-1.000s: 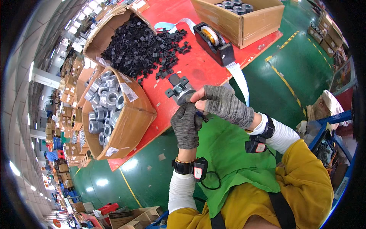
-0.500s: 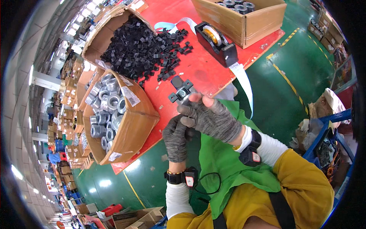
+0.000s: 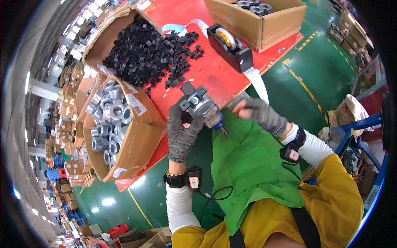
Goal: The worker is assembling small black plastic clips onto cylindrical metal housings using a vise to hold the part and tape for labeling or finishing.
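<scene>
A small grey and blue vise-like metal fixture [image 3: 203, 108] with black blocks on top stands at the near edge of the red table. My left hand [image 3: 184, 134], in a grey glove with bare fingertips, curls against its left side. What lies within those fingers is mostly hidden. My right hand [image 3: 264, 117], gloved alike, is right of the fixture and apart from it, over the green apron [image 3: 252, 165]. Motion smears its fingers, so its hold is unclear. Beyond the fixture, a heap of small black clips [image 3: 140, 56] spills from a tipped carton [image 3: 96, 48] onto the table.
An open carton [image 3: 144, 136] of silver metal rings [image 3: 108, 120] stands left of my left hand. A black tape dispenser [image 3: 229, 47] with a white strip hanging off the table sits farther right. Behind it is a carton [image 3: 273, 27] of rings. A blue frame [image 3: 359, 123] rises at right.
My hands were together in front of the fixture; they have separated. The right hand moved right and away, while the left moved up to the fixture's left side, uncovering its blue body.
</scene>
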{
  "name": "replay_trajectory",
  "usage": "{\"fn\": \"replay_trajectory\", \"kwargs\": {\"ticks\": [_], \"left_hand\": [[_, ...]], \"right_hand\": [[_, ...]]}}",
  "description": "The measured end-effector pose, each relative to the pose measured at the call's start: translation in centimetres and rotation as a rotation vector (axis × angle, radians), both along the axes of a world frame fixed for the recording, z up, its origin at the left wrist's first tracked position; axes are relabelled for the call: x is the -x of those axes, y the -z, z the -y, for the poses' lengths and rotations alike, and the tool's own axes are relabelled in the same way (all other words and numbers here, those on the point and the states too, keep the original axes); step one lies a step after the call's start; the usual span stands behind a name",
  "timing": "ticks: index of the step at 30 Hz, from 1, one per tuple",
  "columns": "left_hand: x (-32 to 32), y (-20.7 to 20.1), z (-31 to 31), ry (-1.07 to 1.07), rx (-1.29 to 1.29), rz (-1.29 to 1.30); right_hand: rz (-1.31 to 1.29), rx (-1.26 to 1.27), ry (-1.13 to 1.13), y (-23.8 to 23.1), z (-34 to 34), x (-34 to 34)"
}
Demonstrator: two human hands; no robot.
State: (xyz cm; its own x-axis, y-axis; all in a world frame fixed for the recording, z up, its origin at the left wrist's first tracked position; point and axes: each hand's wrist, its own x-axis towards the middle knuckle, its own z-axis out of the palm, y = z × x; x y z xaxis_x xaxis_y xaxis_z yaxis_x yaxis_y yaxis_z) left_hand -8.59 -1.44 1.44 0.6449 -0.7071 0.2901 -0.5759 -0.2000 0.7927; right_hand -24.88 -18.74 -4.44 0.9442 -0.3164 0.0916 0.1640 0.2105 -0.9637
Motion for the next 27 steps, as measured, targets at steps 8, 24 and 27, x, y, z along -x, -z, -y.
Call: {"fn": "replay_trajectory", "kwargs": {"ticks": [8,24,27], "left_hand": [[-0.6,1.1,0.8,-0.028,-0.017,-0.124],[4.4,-6.9,5.3,0.000,0.214,-0.314],[3.9,-5.8,6.0,0.042,0.176,-0.355]], "right_hand": [[-0.073,0.416,-0.311,1.7,-2.0,-0.8],[0.466,0.803,0.057,-8.3,4.0,-3.1],[0.331,0.884,-0.073,-9.3,5.8,-3.6]]}}
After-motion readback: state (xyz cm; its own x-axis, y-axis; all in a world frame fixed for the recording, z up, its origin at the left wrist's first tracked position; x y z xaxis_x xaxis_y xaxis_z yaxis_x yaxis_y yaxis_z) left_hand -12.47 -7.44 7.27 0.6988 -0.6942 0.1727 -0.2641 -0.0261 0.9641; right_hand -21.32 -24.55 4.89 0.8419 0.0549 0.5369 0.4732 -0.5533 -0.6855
